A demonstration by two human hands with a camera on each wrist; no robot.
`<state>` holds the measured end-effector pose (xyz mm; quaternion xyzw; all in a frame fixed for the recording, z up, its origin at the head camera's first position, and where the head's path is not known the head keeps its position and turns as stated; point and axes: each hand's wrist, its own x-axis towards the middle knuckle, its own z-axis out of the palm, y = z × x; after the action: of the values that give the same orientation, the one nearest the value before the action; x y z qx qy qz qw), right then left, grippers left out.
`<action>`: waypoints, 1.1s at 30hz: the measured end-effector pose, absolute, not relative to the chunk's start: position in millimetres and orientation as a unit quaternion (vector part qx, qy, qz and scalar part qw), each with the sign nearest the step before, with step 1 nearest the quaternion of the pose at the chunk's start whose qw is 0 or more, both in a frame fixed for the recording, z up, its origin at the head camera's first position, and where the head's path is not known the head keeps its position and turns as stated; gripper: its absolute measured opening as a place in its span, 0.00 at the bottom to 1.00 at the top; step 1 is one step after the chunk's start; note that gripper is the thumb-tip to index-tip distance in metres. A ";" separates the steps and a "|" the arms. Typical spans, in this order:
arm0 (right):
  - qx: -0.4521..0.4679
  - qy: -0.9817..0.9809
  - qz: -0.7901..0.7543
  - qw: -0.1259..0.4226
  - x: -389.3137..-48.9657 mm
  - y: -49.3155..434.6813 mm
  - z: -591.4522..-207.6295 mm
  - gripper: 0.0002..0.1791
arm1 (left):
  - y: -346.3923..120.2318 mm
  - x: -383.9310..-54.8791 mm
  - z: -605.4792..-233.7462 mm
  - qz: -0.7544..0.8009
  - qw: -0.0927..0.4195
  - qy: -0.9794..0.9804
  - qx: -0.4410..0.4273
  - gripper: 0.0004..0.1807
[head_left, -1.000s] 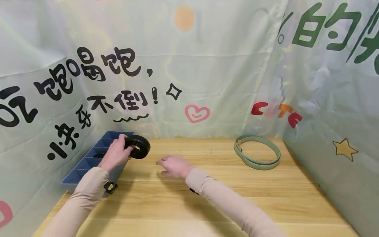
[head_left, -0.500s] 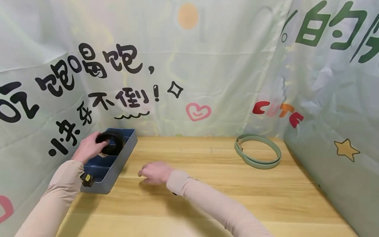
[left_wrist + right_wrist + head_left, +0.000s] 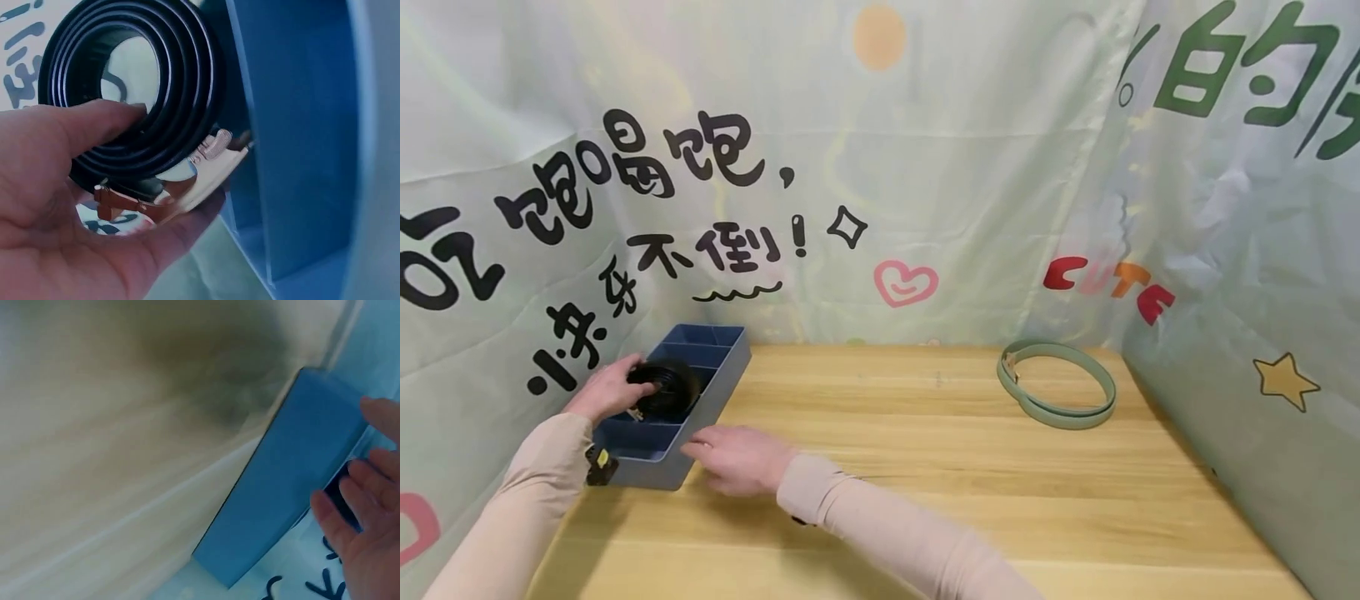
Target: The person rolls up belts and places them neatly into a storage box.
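Observation:
My left hand [image 3: 606, 390] holds a coiled black belt [image 3: 664, 392] over the middle of a blue divided box [image 3: 715, 396] at the left of the table. In the left wrist view, the thumb lies across the coil [image 3: 181, 69] and the fingers pass beneath it, by the shiny metal buckle [image 3: 209, 175]. Box dividers show just beyond the belt. My right hand [image 3: 745, 460] is at the box's near right side with nothing in its grasp. Its fingers, loosely bent in the right wrist view, overlap the box's side wall [image 3: 281, 481].
A coiled green belt [image 3: 1063, 421] lies at the back right of the wooden table [image 3: 925, 500]. Printed cloth [image 3: 970, 208] hangs behind the table and along both sides, close to the box on the left.
My left hand has carried the black belt left and down from the box's right edge to over its compartments. My right hand has moved left across the table to the box's side.

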<state>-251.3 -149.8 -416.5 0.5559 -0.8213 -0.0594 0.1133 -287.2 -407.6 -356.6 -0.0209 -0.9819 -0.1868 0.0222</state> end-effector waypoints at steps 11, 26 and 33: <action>0.528 -0.832 -0.143 0.092 -227.6 -169.5 -417.7 0.39 | -422.4 -291.6 -377.5 -0.108 0.047 -0.992 -0.052 0.24; 0.513 -0.847 -0.118 0.069 -227.3 -173.9 -429.9 0.45 | -428.9 -295.6 -395.8 -0.061 0.014 -0.997 -0.035 0.14; 0.499 -0.851 -0.128 0.103 -227.6 -173.7 -424.3 0.43 | -423.5 -298.9 -388.0 -0.052 -0.004 -0.998 -0.018 0.11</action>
<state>-227.6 -173.7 -424.3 0.4994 -0.8506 -0.1282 0.1033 -298.9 -423.5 -388.0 -0.0177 -0.9985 -0.0520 -0.0045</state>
